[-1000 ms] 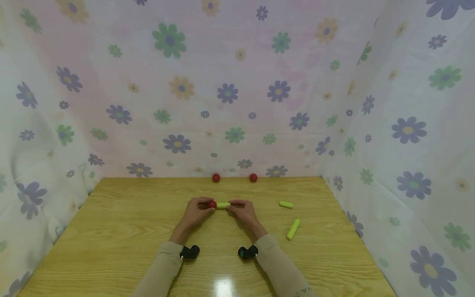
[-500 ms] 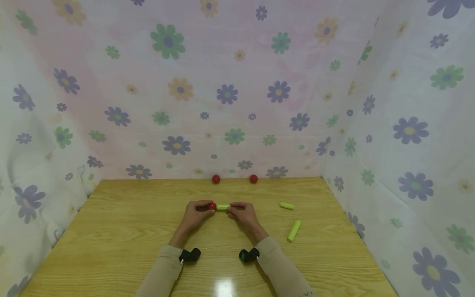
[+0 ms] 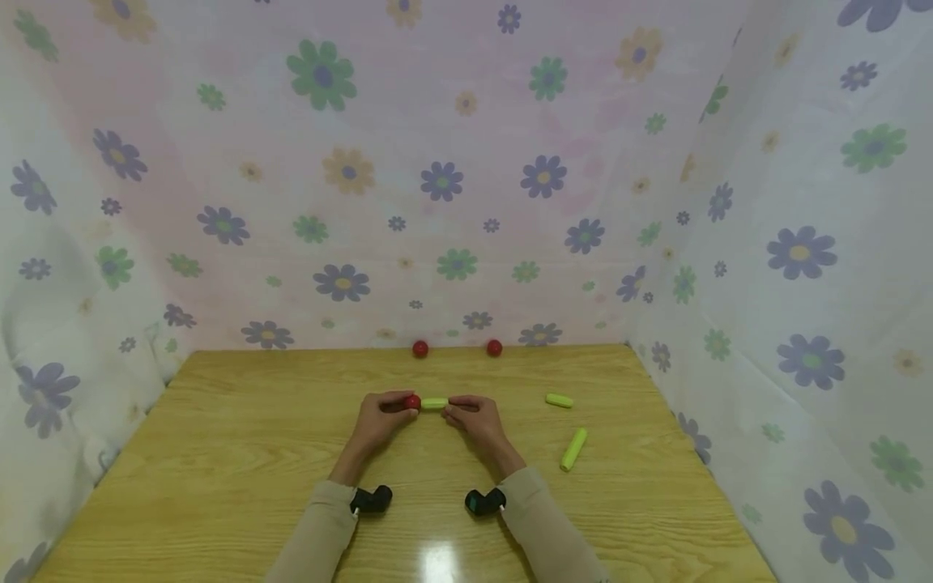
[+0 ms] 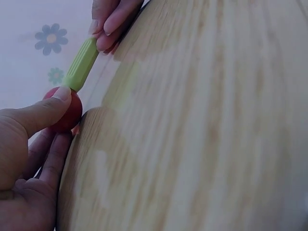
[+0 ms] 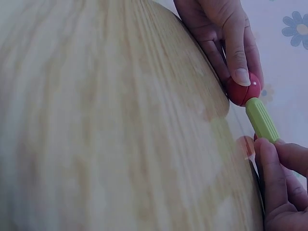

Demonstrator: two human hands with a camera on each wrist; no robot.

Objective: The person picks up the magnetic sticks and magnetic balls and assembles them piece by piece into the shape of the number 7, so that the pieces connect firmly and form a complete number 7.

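Near the middle of the table, my left hand (image 3: 377, 421) pinches a shiny red ball (image 3: 413, 402) between thumb and fingers. From the right, my right hand (image 3: 477, 419) pinches the far end of a short light-green ridged rod (image 3: 435, 403). The rod's other end meets the ball, as the green rod (image 4: 82, 65) in the left wrist view shows. In the right wrist view the red ball (image 5: 250, 91) and green rod (image 5: 262, 120) lie in one line between both hands. Whether the rod sits inside a hole in the ball is hidden.
Two more red balls, one on the left (image 3: 420, 349) and one on the right (image 3: 495, 348), rest at the table's back edge. To the right lie a short green rod (image 3: 559, 400) and a longer green rod (image 3: 573, 450). Flowered cloth (image 3: 466, 243) encloses the wooden table (image 3: 255, 453).
The head view has shifted slightly. Both hands keep the same hold on the red ball and green rod, with hardly any visible movement.
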